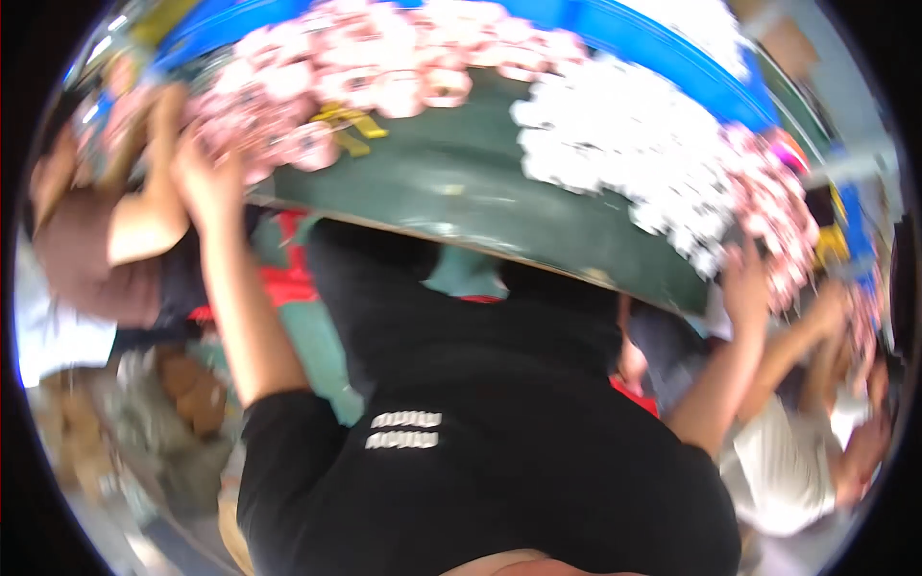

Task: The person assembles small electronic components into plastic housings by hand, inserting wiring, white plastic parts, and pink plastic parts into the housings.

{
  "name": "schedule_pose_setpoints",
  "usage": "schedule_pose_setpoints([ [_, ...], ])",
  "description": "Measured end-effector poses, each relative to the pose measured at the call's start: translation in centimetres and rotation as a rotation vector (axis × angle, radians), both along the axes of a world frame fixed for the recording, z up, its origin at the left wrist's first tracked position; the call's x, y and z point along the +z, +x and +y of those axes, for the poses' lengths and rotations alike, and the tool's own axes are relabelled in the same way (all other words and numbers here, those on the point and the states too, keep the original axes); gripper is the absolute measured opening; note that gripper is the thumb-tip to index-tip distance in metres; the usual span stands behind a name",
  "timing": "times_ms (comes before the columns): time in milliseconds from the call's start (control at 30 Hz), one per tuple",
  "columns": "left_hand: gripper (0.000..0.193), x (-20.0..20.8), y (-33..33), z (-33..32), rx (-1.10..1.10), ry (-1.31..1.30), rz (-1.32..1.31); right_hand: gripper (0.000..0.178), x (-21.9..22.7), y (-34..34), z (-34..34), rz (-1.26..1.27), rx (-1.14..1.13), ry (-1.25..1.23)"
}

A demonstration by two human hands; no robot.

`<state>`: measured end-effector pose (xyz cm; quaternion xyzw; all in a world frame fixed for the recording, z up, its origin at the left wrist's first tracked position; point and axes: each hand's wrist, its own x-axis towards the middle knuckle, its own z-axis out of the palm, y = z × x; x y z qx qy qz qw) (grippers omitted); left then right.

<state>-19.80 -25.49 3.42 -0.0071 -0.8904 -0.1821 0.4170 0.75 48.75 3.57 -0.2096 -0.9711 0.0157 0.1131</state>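
Two bare hands, set wide apart at a green worktop (461, 187). Left hand (208, 178): reached to the near left end of a large heap of pink pieces (360, 62); fingers blurred, so whether they grasped a piece or were loose could not be told. Right hand (745, 283): lay at the worktop's right end, beside a smaller pink heap (776, 216) and the lower tip of a heap of white pieces (615, 125); its grip likewise could not be told. Yellow strips (352, 127): lay against the large heap's near side. Blue bin (663, 58): stood behind the white heap, with white pieces inside. Co-workers: one brown-shirted person (101, 245) at left, one pale-shirted person (783, 470) at right.
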Motion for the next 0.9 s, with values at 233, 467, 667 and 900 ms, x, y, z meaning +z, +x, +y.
schedule_pose_setpoints([
  [233,0.05,-0.2,-3.4,-1.5,0.292,0.061,-0.252,0.044,0.3,-1.0,-1.8,0.427,0.045,-0.207],
  [467,0.069,1.3,-4.4,-1.6,0.477,-0.397,-0.188,0.044,-0.2,-0.7,-6.9,0.751,0.335,-0.881],
  [667,0.045,1.6,7.4,11.8,-0.022,-0.035,0.231,0.061,-0.5,-3.3,-23.2,0.105,0.202,-2.205],
  [900,0.089,-3.4,17.0,27.1,-1.198,0.389,-0.387,0.086,-0.2,-2.7,-30.6,-0.266,0.336,-1.653],
])
